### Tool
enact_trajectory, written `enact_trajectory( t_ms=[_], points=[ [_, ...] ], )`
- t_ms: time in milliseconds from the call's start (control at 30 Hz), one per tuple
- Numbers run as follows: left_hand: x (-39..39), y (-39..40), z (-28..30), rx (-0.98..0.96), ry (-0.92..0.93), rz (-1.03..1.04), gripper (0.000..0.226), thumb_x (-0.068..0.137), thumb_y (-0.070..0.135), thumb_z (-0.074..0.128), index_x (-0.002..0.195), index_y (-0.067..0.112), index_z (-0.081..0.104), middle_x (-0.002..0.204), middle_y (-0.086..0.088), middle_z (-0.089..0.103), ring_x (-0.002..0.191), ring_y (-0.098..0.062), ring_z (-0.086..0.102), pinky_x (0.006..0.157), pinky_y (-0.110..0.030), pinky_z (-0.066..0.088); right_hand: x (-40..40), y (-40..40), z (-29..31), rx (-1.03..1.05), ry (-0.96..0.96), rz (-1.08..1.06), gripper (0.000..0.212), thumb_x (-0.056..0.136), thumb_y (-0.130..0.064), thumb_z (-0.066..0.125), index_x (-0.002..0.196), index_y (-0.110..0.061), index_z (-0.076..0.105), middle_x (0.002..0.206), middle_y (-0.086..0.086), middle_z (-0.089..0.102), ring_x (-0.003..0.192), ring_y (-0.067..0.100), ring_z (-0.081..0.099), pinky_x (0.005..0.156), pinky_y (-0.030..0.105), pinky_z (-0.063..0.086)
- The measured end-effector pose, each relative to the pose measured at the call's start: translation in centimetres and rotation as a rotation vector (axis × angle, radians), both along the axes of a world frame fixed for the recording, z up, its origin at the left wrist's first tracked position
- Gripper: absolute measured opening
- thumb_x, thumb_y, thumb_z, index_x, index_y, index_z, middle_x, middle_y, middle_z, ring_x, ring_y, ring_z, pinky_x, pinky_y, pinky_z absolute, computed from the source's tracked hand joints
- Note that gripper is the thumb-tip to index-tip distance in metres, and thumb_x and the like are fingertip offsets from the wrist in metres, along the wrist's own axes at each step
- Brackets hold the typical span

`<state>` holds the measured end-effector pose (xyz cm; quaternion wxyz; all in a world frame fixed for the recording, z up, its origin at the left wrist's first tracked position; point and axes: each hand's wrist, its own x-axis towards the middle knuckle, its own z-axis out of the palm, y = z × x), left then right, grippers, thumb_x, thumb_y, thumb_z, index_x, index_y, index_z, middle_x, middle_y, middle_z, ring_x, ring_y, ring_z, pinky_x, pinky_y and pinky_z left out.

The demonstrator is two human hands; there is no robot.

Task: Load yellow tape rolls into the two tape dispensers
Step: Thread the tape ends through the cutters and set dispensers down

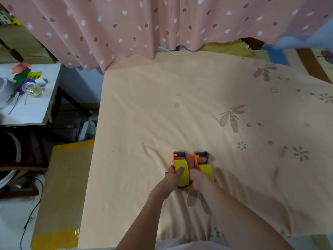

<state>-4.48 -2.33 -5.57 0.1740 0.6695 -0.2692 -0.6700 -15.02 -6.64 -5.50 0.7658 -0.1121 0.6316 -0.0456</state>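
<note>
Two orange tape dispensers sit side by side, nearly touching, on the peach bed sheet (162, 105), their blue-and-grey cutter ends pointing away from the person. The left dispenser (177, 156) carries a yellow tape roll (182, 171), and the right dispenser (201, 158) carries a second yellow roll (207, 171); both rolls appear seated in their frames, so the loading looks close to done, as far as one can judge.

Each dispenser's long axis runs straight out from the body, in line with the forearm behind it. The left hand (173, 176) wraps the near end of the left dispenser, thumb pressed on top of its roll, so this grip is clamped on that dispenser and roll. The right hand (199, 178) is curled around the near end of the right dispenser, beside its roll. Each hand is nearest its own dispenser, and neither needs to cross over.

Nothing else lies on the sheet near them. A spotted pink curtain (162, 24) hangs well beyond, a cardboard box (63, 186) stands beside the bed's left edge, and a small desk (45, 109) with a glass jar (34, 89) lies far to the left.
</note>
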Motion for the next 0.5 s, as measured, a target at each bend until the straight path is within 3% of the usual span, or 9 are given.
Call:
enact_trajectory(
  t_ms=[167,300,433,500],
  points=[
    [-0.2,-0.3,-0.1,0.016,-0.051,-0.033,0.064,0.099,0.061,0.044,0.150,0.022,0.038,0.146,-0.019,0.047,0.134,-0.042,0.049,0.115,-0.056,0.040,-0.1,-0.1,0.1,0.013,-0.014,-0.014,0.029,0.100,-0.023,0.052,0.124,-0.013,0.063,0.131,0.021,0.063,0.119,0.039,0.060,0.111,0.050,0.042],
    [-0.1,-0.3,-0.1,0.010,-0.020,-0.020,0.063,0.101,0.056,0.045,0.152,0.021,0.036,0.149,-0.018,0.045,0.137,-0.039,0.047,0.116,-0.054,0.039,-0.1,-0.2,0.2,0.012,0.024,0.010,0.019,0.098,-0.021,0.055,0.111,-0.013,0.065,0.118,0.018,0.066,0.106,0.036,0.062,0.108,0.049,0.045],
    [-0.1,-0.6,-0.1,0.014,0.021,-0.027,0.063,0.102,0.053,0.046,0.153,0.020,0.033,0.152,-0.018,0.043,0.138,-0.039,0.047,0.117,-0.053,0.039,-0.1,0.0,1.0,0.054,0.060,-0.082,0.016,0.099,-0.019,0.055,0.096,-0.008,0.066,0.098,0.018,0.070,0.088,0.035,0.066,0.085,0.046,0.053],
    [-0.2,-0.5,-0.1,0.014,0.024,-0.021,0.063,0.102,0.053,0.046,0.154,0.020,0.032,0.153,-0.017,0.042,0.140,-0.038,0.045,0.117,-0.053,0.038,0.3,0.3,1.4,0.038,0.050,-0.093,0.018,0.103,-0.020,0.049,0.103,-0.009,0.063,0.108,0.018,0.067,0.100,0.037,0.064,0.089,0.046,0.051]
  ],
)
